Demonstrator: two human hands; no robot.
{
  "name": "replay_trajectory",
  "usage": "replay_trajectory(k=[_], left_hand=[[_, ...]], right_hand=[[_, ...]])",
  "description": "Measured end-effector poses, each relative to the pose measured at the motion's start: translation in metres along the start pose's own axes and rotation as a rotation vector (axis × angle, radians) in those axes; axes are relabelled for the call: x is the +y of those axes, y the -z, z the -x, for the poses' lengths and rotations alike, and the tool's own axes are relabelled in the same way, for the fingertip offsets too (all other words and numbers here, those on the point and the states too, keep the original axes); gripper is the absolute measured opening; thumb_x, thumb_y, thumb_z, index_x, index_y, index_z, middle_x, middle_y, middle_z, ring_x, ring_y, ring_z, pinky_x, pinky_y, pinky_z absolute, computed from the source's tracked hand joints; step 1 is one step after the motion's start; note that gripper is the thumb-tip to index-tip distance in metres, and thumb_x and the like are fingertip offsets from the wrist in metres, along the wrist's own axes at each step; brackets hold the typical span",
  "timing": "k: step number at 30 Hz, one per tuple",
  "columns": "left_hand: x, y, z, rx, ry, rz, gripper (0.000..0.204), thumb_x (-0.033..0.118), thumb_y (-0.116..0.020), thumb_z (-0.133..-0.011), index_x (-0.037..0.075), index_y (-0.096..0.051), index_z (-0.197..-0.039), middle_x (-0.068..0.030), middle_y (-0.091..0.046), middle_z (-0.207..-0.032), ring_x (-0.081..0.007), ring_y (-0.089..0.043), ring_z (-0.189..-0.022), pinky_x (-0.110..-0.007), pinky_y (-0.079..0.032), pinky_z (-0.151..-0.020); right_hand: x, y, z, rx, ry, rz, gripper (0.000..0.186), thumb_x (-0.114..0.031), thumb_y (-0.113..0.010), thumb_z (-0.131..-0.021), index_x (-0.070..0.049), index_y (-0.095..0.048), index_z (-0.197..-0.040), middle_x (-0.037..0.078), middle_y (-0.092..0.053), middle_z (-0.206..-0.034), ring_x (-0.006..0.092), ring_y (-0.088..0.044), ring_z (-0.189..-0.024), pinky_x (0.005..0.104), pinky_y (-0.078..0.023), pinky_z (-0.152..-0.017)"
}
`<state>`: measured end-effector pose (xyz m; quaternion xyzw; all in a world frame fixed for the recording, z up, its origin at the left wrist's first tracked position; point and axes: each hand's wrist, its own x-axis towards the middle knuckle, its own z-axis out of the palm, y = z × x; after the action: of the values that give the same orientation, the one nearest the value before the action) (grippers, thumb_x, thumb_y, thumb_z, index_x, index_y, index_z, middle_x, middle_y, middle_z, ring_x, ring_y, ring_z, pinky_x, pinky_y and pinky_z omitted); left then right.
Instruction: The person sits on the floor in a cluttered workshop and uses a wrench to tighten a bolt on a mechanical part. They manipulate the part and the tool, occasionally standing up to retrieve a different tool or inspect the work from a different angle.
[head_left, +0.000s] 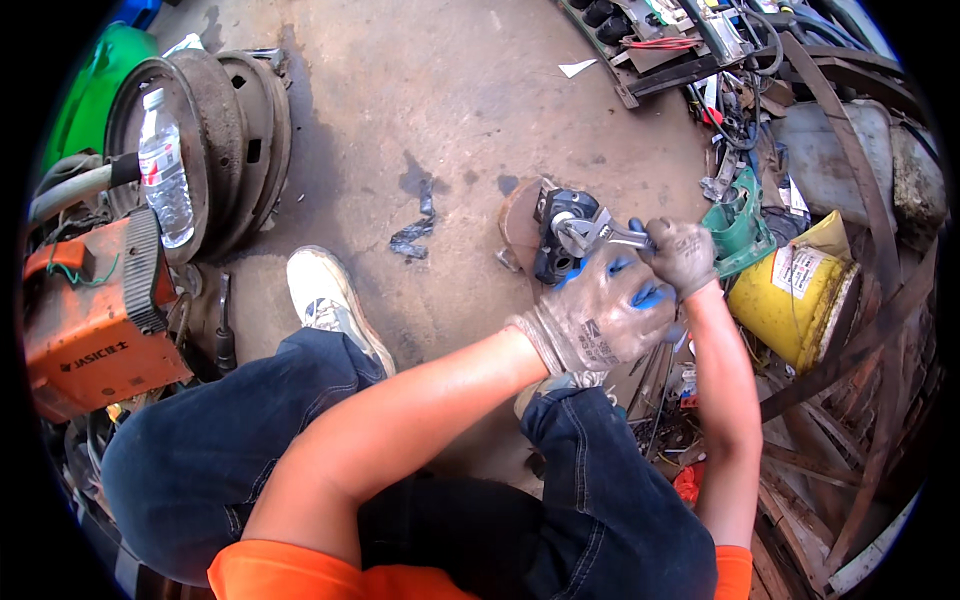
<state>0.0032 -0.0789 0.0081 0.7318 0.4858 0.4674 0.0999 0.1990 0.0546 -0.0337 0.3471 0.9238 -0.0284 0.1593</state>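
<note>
Both my hands wear dirty grey gloves with blue patches. My left hand [605, 308] is closed, knuckles up, over what looks like the body of a black-headed tool [551, 240]; the glove hides most of it. A reddish-brown round piece [518, 222] lies at the tool's far left side. An adjustable wrench [603, 236] has its jaws at the round metal part on the tool's head. Its handle runs right to my right hand [682, 255], whose fingers are curled round the end. The two hands are close together, between my feet and the scrap on the right.
At left stand rusty wheel rims [215, 150], a water bottle [165, 170] and an orange machine [105, 315]. Near my right hand are a green plastic part [742, 228] and a yellow bucket [795, 305]. Metal strips [850, 350] and scrap crowd the right side.
</note>
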Motion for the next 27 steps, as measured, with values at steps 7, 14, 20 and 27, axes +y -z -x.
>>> replay_trajectory(k=[7,14,20,27], left_hand=[[0.017,0.011,-0.003,-0.009,0.086,-0.186,0.044,0.026,-0.073,-0.080,0.014,-0.072,-0.122,0.0009,-0.054,-0.097,-0.0214,-0.051,-0.089,-0.043,-0.053,-0.081],[0.021,0.029,-0.021,-0.165,0.166,-0.271,0.042,0.021,-0.074,-0.081,0.016,-0.071,-0.123,0.0024,-0.057,-0.082,-0.0170,-0.060,-0.080,-0.033,-0.054,-0.077],[0.019,0.059,-0.050,-0.486,0.344,-0.159,0.032,0.027,-0.070,-0.089,0.020,-0.070,-0.120,-0.0082,-0.070,-0.102,-0.0280,-0.071,-0.088,-0.039,-0.058,-0.071],[-0.008,0.063,-0.096,-0.744,0.223,-0.125,0.034,0.031,-0.072,-0.092,0.014,-0.069,-0.121,-0.0170,-0.072,-0.099,-0.0328,-0.073,-0.090,-0.043,-0.057,-0.080]], right_hand=[[0.034,0.036,-0.066,0.017,0.385,0.264,0.014,-0.032,-0.068,-0.082,-0.022,-0.068,-0.094,0.004,-0.069,-0.076,0.0242,-0.072,-0.075,0.0411,-0.054,-0.065],[0.021,0.057,-0.095,0.041,0.431,0.354,0.013,-0.026,-0.069,-0.080,-0.020,-0.069,-0.091,0.003,-0.066,-0.082,0.0225,-0.067,-0.089,0.0384,-0.050,-0.078],[0.032,0.043,-0.012,-0.110,-0.069,0.050,0.019,-0.030,-0.070,-0.084,-0.014,-0.070,-0.095,0.010,-0.070,-0.090,0.0281,-0.070,-0.092,0.0418,-0.053,-0.080],[0.010,0.039,0.075,-0.266,-0.623,-1.038,0.026,-0.028,-0.073,-0.091,-0.004,-0.073,-0.103,0.000,-0.061,-0.068,0.0064,-0.054,-0.056,0.0260,-0.043,-0.051]])
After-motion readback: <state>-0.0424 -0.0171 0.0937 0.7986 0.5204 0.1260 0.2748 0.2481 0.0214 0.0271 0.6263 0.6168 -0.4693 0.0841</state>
